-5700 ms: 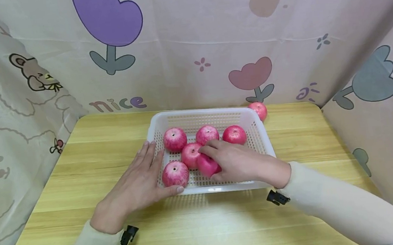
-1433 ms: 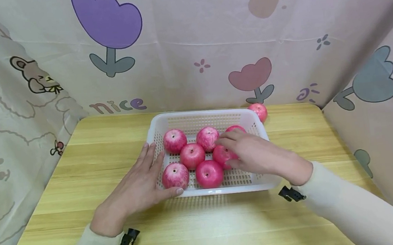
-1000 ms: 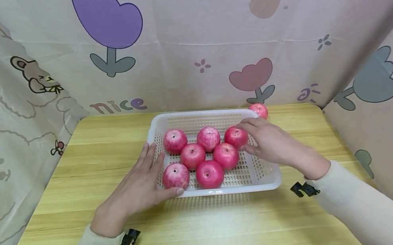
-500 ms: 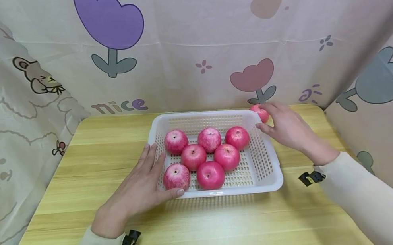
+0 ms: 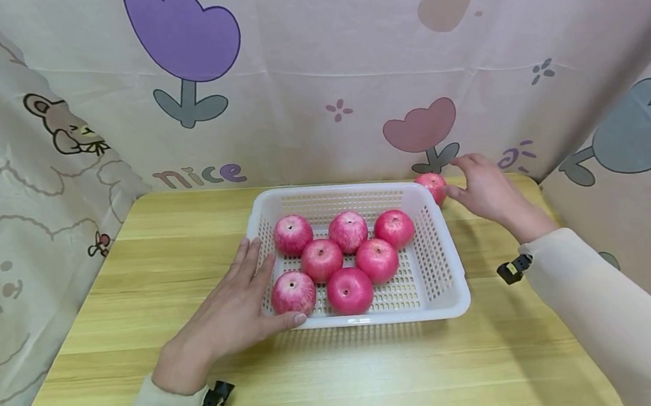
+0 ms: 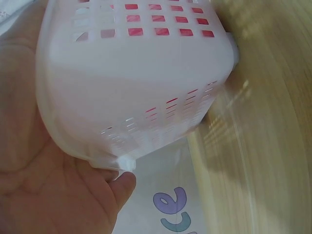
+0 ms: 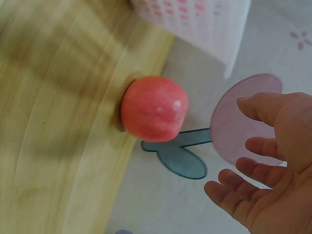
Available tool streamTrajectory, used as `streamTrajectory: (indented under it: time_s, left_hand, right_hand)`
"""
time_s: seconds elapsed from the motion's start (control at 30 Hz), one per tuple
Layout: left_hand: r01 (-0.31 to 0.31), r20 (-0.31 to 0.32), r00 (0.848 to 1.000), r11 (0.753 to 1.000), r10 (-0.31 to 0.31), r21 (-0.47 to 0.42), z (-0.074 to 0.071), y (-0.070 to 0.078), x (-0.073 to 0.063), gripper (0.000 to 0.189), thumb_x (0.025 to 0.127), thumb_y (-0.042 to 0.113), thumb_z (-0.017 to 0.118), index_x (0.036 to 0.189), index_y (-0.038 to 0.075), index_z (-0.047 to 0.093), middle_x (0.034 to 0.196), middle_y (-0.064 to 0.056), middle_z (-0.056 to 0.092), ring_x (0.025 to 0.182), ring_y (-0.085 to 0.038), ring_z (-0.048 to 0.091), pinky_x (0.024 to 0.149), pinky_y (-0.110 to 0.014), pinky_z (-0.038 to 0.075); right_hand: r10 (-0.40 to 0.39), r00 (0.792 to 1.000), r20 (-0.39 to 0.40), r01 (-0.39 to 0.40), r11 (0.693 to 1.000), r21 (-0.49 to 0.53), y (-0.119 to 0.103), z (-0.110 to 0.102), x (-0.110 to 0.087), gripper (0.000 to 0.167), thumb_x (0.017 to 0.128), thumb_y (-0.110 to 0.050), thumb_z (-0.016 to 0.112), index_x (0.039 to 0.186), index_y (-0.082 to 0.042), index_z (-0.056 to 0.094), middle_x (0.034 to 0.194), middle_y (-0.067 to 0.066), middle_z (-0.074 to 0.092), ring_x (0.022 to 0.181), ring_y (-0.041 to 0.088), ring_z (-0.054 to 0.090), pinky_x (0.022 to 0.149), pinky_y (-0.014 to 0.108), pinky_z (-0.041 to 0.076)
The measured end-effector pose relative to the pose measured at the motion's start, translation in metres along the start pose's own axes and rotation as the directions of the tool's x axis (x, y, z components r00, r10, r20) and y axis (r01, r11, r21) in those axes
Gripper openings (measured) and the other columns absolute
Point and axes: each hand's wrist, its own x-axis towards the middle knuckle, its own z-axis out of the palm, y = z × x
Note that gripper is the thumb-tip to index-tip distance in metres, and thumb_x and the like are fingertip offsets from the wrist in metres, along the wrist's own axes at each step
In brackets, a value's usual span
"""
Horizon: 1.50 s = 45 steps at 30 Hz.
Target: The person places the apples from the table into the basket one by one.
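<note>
In the head view a white plastic basket [image 5: 373, 318] stands on the table with several pink-red apples [image 5: 322, 261] inside. My left hand [image 5: 224, 319] rests over the basket's left front corner, fingers straight along the left rim and thumb on the front rim. The left wrist view has its palm [image 6: 53, 195] against the outside of the rim. A lone apple [image 5: 432, 188] lies on the table behind the basket's right corner. Just to its right hovers my right hand [image 5: 487, 189], fingers spread and holding nothing. In the right wrist view a gap separates this hand [image 7: 273, 170] from the apple [image 7: 154, 108].
The wooden table [image 5: 344, 379] ends at the back against a patterned cloth [image 5: 299, 67], which also hangs at both sides. Close beside the lone apple rises the basket's right wall [image 5: 435, 257].
My right hand has let go of an apple in the basket, then moved right and back, past the right rim, to beside the lone apple. The left hand has stayed on the rim.
</note>
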Motion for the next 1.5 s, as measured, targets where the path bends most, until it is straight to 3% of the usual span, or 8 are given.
streamTrajectory:
  time_s: [0.2,0.53,0.87,1.13,1.3,1.5]
  left_hand:
    - [-0.003,0.0,1.0,1.0,0.003,0.002,0.0,0.0,-0.001,0.129,0.081,0.095,0.05,0.167,0.002,0.024,0.177,-0.022,-0.002,0.164,-0.039,-0.008,0.127,-0.064,0.02]
    - [0.004,0.004,1.0,1.0,-0.004,-0.006,-0.001,0.001,0.0,0.127,0.082,0.091,0.057,0.167,0.002,0.024,0.177,-0.021,-0.001,0.164,-0.038,-0.008,0.127,-0.063,0.021]
    - [-0.005,-0.006,1.0,1.0,0.005,-0.003,-0.001,0.0,0.0,0.128,0.081,0.094,0.051,0.166,0.002,0.025,0.177,-0.022,0.001,0.164,-0.04,-0.006,0.126,-0.064,0.022]
    - [0.015,0.009,1.0,1.0,-0.015,-0.013,0.0,0.003,0.0,0.124,0.083,0.087,0.061,0.167,0.003,0.024,0.178,-0.019,-0.002,0.165,-0.036,-0.01,0.127,-0.062,0.02]
    - [0.015,0.012,1.0,1.0,-0.015,-0.008,0.0,0.003,0.0,0.128,0.081,0.092,0.055,0.167,0.004,0.023,0.178,-0.019,-0.002,0.164,-0.037,-0.01,0.127,-0.062,0.021]
    - [0.017,0.013,1.0,1.0,-0.017,-0.01,-0.001,0.002,-0.001,0.131,0.079,0.097,0.05,0.167,0.004,0.023,0.178,-0.019,-0.002,0.165,-0.037,-0.009,0.127,-0.062,0.021]
  right_hand:
    - [0.042,0.997,0.064,-0.042,0.999,0.004,0.015,0.014,0.018,0.07,0.102,-0.033,0.064,0.155,0.006,0.041,0.159,0.036,0.037,0.145,0.058,0.036,0.116,0.074,0.032]
    - [0.13,0.981,0.143,-0.146,0.983,0.11,0.032,0.044,0.037,0.085,0.103,-0.044,0.061,0.167,-0.003,0.023,0.169,0.034,0.019,0.153,0.058,0.024,0.117,0.077,0.027]
    - [0.077,0.989,0.128,-0.094,0.986,0.135,0.025,0.06,0.045,0.08,0.103,-0.04,0.062,0.165,-0.004,0.027,0.163,0.035,0.029,0.141,0.055,0.042,0.116,0.071,0.037]
    - [0.075,0.985,0.156,-0.097,0.986,0.139,0.021,0.068,0.048,0.086,0.098,-0.044,0.066,0.165,-0.007,0.028,0.164,0.035,0.026,0.146,0.057,0.036,0.117,0.074,0.032]
    - [0.075,0.983,0.165,-0.098,0.985,0.14,0.022,0.071,0.049,0.086,0.098,-0.043,0.066,0.166,-0.007,0.027,0.165,0.035,0.025,0.146,0.057,0.036,0.118,0.074,0.031]
    - [0.059,0.987,0.149,-0.081,0.985,0.15,0.023,0.073,0.05,0.085,0.097,-0.037,0.068,0.164,-0.003,0.028,0.159,0.034,0.036,0.144,0.054,0.04,0.118,0.072,0.034]
